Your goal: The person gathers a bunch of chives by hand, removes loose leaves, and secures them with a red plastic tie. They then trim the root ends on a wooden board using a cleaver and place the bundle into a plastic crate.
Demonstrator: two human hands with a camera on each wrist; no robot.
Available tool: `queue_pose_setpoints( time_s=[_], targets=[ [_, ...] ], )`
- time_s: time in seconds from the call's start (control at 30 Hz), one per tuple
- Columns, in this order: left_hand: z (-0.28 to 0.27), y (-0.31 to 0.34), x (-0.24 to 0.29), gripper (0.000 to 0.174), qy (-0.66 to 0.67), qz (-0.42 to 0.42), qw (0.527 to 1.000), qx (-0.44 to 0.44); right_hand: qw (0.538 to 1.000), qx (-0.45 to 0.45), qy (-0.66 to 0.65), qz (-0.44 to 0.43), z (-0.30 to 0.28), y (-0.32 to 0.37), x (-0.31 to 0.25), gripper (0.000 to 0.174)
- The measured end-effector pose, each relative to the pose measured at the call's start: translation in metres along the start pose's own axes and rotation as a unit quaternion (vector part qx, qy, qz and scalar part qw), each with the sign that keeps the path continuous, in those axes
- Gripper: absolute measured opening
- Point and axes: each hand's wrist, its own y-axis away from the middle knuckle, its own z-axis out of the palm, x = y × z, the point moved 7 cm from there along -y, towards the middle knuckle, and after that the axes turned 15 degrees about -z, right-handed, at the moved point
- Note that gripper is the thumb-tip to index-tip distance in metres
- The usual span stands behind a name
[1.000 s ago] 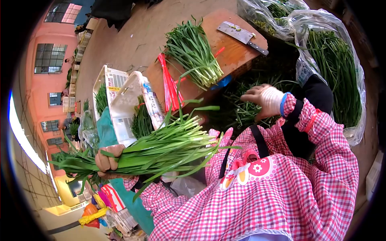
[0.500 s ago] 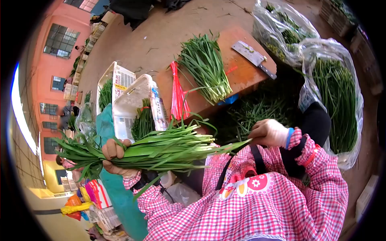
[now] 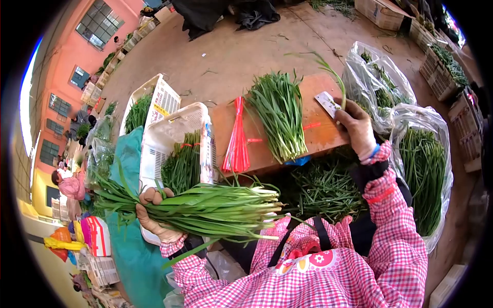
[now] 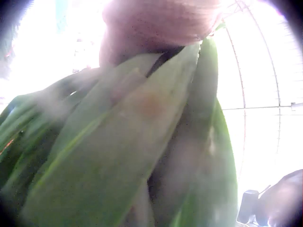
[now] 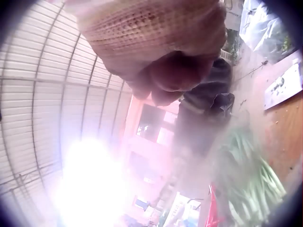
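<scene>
Green bunch (image 3: 218,208) | left hand (image 3: 152,222) grips | axis crosswise | pale ends (image 3: 268,191) rightward

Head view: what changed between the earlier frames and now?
The right hand, empty above the loose greens a second ago, then pinching a leaf at the held bundle, has moved outward to the cleaver, leaf in its fingers. Unchanged: the left hand grips the held bundle; the cleaver, red strips and second bundle lie on the board.
</scene>
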Motion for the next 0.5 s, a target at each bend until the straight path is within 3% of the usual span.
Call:
queue_pose_setpoints(
  time_s=[0.1, 0.2, 0.23, 0.33, 0.37, 0.47, 0.5],
  targets=[
    [0.003, 0.007, -0.014, 0.039, 0.023, -0.049, 0.998, 0.017, 0.994, -0.035, 0.103, -0.030, 0.037, -0.025, 0.016, 0.037],
    [-0.004, 0.008, -0.029, 0.032, 0.108, -0.055, 0.991, 0.050, 0.982, -0.104, 0.144, -0.067, 0.060, -0.030, 0.076, 0.040],
    [-0.005, 0.007, -0.032, 0.029, 0.090, -0.067, 0.994, 0.017, 0.976, -0.122, 0.157, -0.090, 0.065, -0.027, 0.094, 0.040],
    [-0.012, 0.003, -0.042, 0.029, 0.118, -0.073, 0.990, 0.003, 0.944, -0.191, 0.263, -0.063, 0.070, -0.015, 0.131, 0.046],
    [-0.016, 0.003, -0.045, 0.030, 0.103, -0.083, 0.991, 0.023, 0.925, -0.224, 0.306, -0.037, 0.063, -0.004, 0.135, 0.055],
    [-0.021, -0.001, -0.052, 0.028, 0.095, -0.113, 0.989, 0.026, 0.941, -0.251, 0.224, -0.031, 0.070, 0.028, 0.104, 0.068],
    [-0.021, -0.001, -0.053, 0.028, 0.083, -0.120, 0.989, 0.032, 0.949, -0.282, 0.134, -0.036, 0.075, 0.039, 0.094, 0.078]
  ],
)
